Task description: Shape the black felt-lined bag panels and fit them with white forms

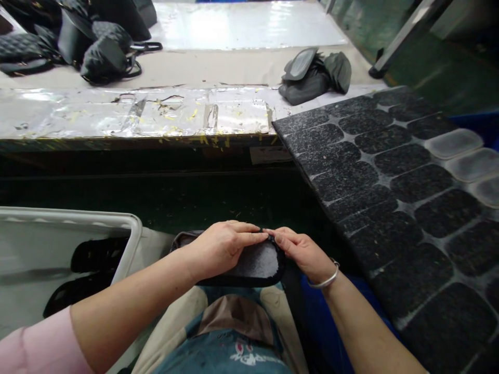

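A black bag piece (256, 264) with a rounded end and a fuzzy grey oval face lies over my lap. My left hand (226, 240) rests across its upper side, fingers pressed together along the far rim and closed on it. At the far right corner of that rim, my right hand (302, 251) pinches the black edge between thumb and fingers. The fingertips of both hands nearly meet there. My left forearm and hand cover part of the piece's left end.
To the left stands a white bin (134, 228) with dark pieces (93, 254) inside. A black speckled board (374, 197) slopes at the right, bearing translucent oval pads (454, 144). The worktable (234, 67) ahead holds black bags (105, 57) and stacked dark oval pieces (312, 78).
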`<state>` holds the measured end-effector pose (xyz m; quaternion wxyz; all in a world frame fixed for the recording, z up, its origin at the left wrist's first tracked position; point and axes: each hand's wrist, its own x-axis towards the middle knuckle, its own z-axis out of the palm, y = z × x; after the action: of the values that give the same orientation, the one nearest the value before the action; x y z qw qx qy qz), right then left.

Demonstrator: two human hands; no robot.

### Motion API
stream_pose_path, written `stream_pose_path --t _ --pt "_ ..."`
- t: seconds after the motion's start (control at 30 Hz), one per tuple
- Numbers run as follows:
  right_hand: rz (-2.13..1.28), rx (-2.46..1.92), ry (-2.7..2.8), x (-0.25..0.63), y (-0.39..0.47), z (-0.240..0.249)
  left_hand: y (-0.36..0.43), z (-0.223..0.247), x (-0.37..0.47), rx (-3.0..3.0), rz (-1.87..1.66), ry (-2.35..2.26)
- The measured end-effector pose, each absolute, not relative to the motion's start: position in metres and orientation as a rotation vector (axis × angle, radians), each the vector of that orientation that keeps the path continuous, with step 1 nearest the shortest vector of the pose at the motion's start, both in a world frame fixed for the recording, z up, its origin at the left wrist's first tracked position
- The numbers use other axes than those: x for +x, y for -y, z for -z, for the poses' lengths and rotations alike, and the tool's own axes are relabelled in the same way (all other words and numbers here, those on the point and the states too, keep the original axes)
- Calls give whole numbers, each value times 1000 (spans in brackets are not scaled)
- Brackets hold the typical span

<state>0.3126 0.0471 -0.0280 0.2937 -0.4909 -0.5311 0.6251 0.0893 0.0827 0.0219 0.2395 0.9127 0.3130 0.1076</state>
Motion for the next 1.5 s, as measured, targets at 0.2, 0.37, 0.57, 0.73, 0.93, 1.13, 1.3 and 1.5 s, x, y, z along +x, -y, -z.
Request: stream_pose_path --t 0.2,0.37,0.57,0.73,0.93,1.13,1.3,1.5 --pt "-1598 -1355 1545 314 -53 18 -81 -20 89 2500 -298 -859" --pt "-1472 -1391 1660 310 -53 11 -80 -19 88 2512 -298 -862" --pt "-1217 -1456 1745 304 -48 7 -81 -17 89 2513 -335 -865" --pt "-1847 -1450 1276 311 -52 14 -82 -18 89 2492 -351 -866" --pt "-2081 -1503 1225 314 -77 9 -83 -18 89 2428 -370 -850" --pt "-2108 -1581 1456 307 -89 -7 -81 -17 90 2344 -434 -865" --pt "-1798 -1632 1638 298 -81 -8 -82 -18 89 2268 -420 -915" --pt "-1809 -1577 1340 306 -48 10 -84 -13 90 2283 -413 -915"
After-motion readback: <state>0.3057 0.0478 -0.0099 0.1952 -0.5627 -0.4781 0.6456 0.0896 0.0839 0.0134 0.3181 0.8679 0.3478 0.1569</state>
